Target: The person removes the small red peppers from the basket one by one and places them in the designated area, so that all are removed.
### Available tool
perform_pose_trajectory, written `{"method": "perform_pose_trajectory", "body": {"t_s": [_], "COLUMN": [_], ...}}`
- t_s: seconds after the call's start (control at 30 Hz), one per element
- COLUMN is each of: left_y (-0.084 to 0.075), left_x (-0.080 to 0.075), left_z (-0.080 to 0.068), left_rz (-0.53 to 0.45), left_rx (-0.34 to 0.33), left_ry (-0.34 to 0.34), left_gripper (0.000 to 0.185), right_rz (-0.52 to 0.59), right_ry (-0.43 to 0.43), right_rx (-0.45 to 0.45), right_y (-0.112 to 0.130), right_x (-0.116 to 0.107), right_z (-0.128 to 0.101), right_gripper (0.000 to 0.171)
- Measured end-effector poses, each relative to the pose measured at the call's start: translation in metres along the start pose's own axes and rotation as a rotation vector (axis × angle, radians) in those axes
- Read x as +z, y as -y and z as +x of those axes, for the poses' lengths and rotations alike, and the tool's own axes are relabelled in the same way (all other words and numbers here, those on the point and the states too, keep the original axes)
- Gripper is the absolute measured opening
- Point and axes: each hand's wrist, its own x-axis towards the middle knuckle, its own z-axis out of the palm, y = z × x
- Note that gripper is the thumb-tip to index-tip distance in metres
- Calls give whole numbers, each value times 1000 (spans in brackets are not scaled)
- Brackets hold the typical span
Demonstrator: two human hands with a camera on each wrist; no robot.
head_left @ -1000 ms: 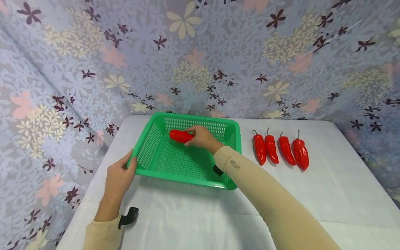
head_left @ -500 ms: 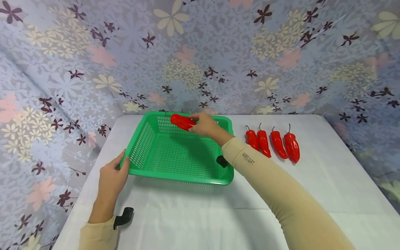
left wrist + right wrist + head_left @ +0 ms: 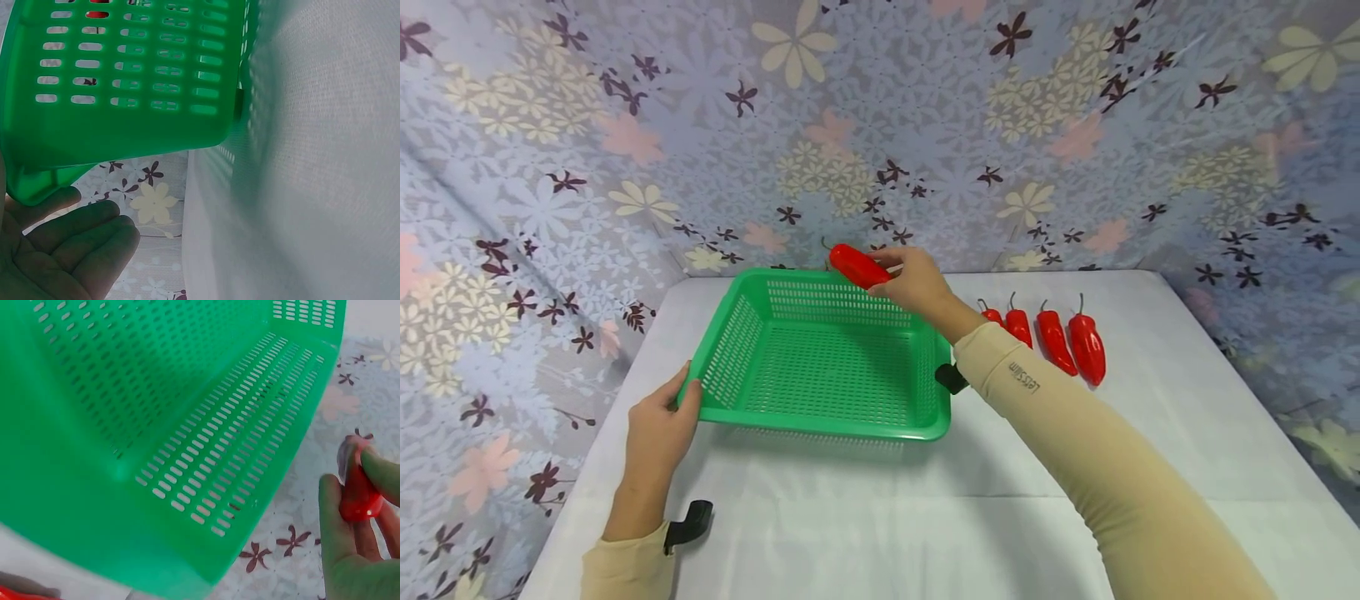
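Basket [image 3: 820, 367]: green moulded plastic, slotted walls and floor, smooth rim with a soft sheen; held pepper [image 3: 859, 265]: red, glossy, plastic-looking skin, smooth; four peppers [image 3: 1054, 340] on the table: same glossy red finish, thin dark stems; table cover [image 3: 1150, 467]: white, matt, finely textured cloth or nonwoven; backdrop [image 3: 880, 125]: floral printed cloth, matt, creased; sleeve [image 3: 1097, 475]: beige stretch fabric, smooth, matt.
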Motion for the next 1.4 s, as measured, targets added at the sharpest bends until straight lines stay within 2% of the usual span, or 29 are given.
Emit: {"method": "perform_pose_trajectory", "body": {"t_s": [0.17, 0.33, 0.53, 0.77, 1.03, 1.4], "left_y": [0, -2, -4, -6, -6, -6], "left_x": [-1, -2, -3, -2, -2, 0], "left_z": [0, -1, -3, -3, -1, -4], "left_rz": [-10, -12, -9, 3, 5, 12], "left_rx": [-12, -16, -54, -43, -63, -67], "left_ry": [6, 18, 37, 46, 53, 34], "left_gripper": [47, 48, 49, 49, 50, 49], "right_rz": [65, 80, 89, 102, 79, 99], "right_ry": [-90, -183, -278, -330, -378, -434], "right_rx": [-22, -21, -36, -21, -27, 43], "right_y": [-7, -15, -20, -32, -45, -69], "right_x": [-11, -21, -31, -45, -60, -83], "right_z": [-3, -8, -15, -21, -28, -44], "right_gripper": [63, 66, 59, 57, 58, 59]}}
